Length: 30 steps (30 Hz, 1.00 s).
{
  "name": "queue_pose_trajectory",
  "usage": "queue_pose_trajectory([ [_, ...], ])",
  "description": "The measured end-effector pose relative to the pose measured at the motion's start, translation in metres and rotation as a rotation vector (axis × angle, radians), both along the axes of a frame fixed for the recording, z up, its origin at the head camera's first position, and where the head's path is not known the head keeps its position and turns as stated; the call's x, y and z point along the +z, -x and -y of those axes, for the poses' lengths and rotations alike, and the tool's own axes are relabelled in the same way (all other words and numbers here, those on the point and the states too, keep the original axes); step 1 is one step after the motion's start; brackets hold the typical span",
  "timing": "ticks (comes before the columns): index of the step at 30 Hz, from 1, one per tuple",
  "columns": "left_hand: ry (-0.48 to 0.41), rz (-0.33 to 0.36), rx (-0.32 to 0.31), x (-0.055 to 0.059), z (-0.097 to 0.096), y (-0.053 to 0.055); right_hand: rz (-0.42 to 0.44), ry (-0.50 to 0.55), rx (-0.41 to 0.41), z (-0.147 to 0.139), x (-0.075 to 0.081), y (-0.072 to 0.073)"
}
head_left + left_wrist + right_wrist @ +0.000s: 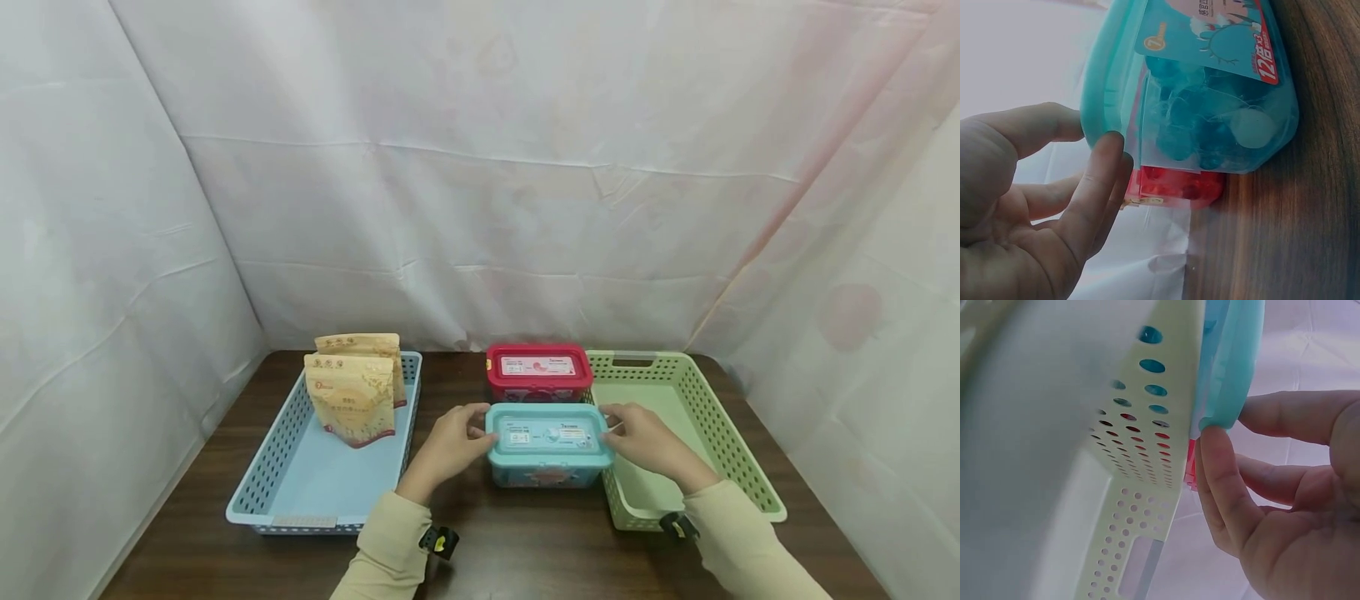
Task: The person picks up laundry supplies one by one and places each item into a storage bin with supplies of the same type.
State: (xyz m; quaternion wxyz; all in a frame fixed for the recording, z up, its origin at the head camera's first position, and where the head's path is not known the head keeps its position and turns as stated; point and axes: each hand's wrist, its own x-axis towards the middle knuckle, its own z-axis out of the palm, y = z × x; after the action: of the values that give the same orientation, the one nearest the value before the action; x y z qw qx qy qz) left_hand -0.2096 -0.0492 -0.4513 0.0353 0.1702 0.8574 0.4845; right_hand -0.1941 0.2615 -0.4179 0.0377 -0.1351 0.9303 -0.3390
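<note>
A teal lidded plastic tub (553,446) sits at the middle of the table, its clear side showing rounded capsules inside in the left wrist view. My left hand (453,443) pinches the left end of its lid rim (1100,94) between thumb and fingers. At the opposite end, my right hand (647,440) pinches the rim (1235,369) the same way, beside the wall of a green basket (1166,394). Directly behind stands a red tub (538,372) of similar shape, with a pale label on its lid.
On the left lies a blue basket (330,487) with two yellow pouches (352,400) standing toward its back. The green basket (723,417) is close against the right side of both tubs. White cloth (480,217) hangs behind and at the sides of the dark wooden table (517,550).
</note>
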Motion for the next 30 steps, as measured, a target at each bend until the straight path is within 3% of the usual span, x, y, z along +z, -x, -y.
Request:
queue_pose_trajectory([
  [6,0.012,-0.016,0.002,0.0030,0.0006,-0.0006,-0.035,-0.038,0.025,0.0026,0.0047,0.0009],
  [30,0.042,-0.012,0.004,0.0006,0.0027,-0.0011,-0.031,-0.084,0.052,0.0097,0.0092,0.0023],
])
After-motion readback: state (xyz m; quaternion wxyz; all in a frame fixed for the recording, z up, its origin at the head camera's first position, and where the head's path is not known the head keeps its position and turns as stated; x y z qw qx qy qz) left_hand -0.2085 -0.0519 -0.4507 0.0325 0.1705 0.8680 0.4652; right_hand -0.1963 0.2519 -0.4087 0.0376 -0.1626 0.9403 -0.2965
